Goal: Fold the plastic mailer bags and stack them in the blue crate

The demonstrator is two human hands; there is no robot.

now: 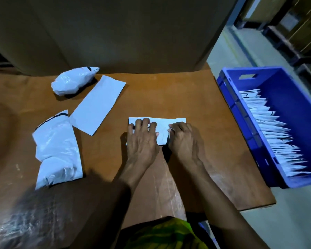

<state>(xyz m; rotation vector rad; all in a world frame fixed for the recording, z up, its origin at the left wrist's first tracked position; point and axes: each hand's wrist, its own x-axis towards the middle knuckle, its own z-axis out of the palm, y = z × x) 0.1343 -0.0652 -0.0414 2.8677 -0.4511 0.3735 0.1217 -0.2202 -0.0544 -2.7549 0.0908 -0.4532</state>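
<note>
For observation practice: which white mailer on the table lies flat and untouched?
The smooth diagonal mailer: left hand and right hand handle the folded mailer; far bag and near bag are crumpled.

No words, labels, brand names, numbers or signs can be read anywhere here. The only markings are thin black bands, stripes rather than letters, along the edges of the crumpled white plastic mailer bag (74,80) at the far left of the brown wooden table (169,94) and of the curled white plastic mailer bag (56,146) nearer on the left. There are also short dark strokes on the folded white bags (273,130) standing in the blue plastic crate (294,97).
</note>
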